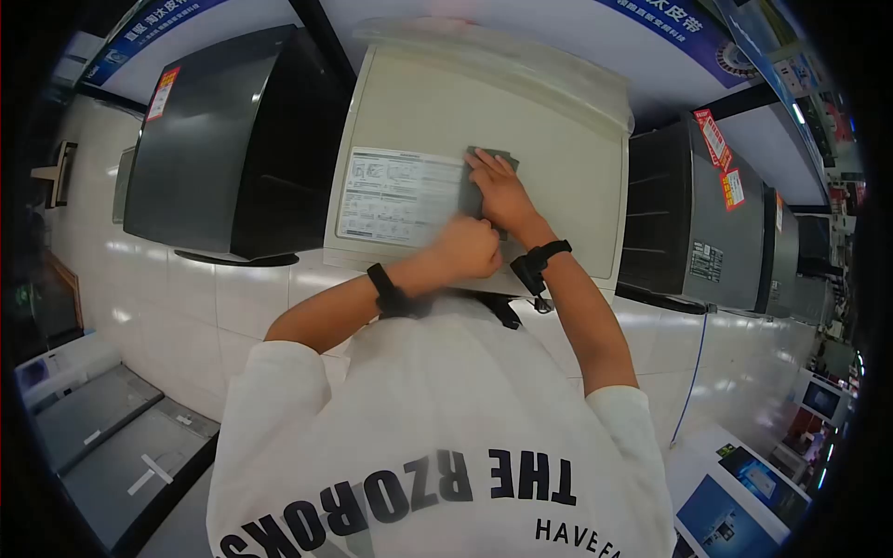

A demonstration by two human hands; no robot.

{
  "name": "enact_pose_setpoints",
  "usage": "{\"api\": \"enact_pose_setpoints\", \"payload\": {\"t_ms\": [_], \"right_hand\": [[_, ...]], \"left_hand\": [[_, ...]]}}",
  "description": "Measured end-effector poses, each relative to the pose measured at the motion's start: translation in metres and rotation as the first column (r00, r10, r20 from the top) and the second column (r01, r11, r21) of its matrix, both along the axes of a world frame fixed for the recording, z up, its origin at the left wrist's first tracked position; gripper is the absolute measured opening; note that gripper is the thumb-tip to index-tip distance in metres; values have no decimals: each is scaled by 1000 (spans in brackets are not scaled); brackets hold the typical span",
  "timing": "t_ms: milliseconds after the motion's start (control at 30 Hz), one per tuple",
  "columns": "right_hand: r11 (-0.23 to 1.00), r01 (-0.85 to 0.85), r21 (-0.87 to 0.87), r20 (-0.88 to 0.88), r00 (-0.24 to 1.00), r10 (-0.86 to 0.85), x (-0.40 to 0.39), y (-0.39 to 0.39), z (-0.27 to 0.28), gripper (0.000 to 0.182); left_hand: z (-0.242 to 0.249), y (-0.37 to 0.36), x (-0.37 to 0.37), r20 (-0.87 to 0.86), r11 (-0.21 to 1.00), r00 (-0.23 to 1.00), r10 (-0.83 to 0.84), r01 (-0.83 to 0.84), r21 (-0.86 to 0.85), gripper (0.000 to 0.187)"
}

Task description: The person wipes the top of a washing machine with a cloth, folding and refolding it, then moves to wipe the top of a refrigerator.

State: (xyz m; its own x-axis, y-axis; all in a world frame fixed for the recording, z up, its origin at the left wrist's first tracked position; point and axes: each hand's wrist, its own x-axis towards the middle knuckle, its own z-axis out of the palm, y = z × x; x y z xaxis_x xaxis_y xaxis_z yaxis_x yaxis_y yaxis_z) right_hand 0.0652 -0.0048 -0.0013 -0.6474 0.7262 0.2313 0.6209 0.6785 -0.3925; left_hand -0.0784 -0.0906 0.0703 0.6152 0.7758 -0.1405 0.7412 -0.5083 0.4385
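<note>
Middle appliance between left machine and right machine, label atop it, left of the panel.

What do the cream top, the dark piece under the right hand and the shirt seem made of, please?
Cream top: probably plastic or painted metal, being smooth and even with low sheen. Dark piece: perhaps cloth or foam, looking matt; the right hand partly hides it. Shirt: matt fabric, by its soft folds.

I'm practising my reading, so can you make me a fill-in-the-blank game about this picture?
1. The right hand touches a flat thing whose colour is ____.
2. In the picture, the printed sheet lies to the ____ of the flat thing.
3. The right wristband is coloured ____.
4. The shirt is mostly ____.

Missing words: grey; left; black; white.
</note>
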Motion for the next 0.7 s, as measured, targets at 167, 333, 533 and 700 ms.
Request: {"api": "enact_pose_setpoints", "payload": {"t_ms": [167, 333, 533, 700], "right_hand": [[999, 40, -3, 60, 997, -40, -14, -12, 7, 22], [998, 44, -54, 150, 988, -36, -17, -30, 15, 26], [997, 75, -16, 110, 991, -73, -19, -49, 12, 24], [977, 191, 89, 163, 965, -204, -22, -60, 18, 33]], "left_hand": [[-12, -8, -21, 34, 999, 999, 6, -8, 35, 25], [-9, -11, -37, -9, 986, 986, -167, 167, -26, 22], [-3, -25, -41, -72, 979, 977, -202, 198, -52, 22], [-13, -22, -33, -94, 963, 959, -267, 267, -12, 30]]}}
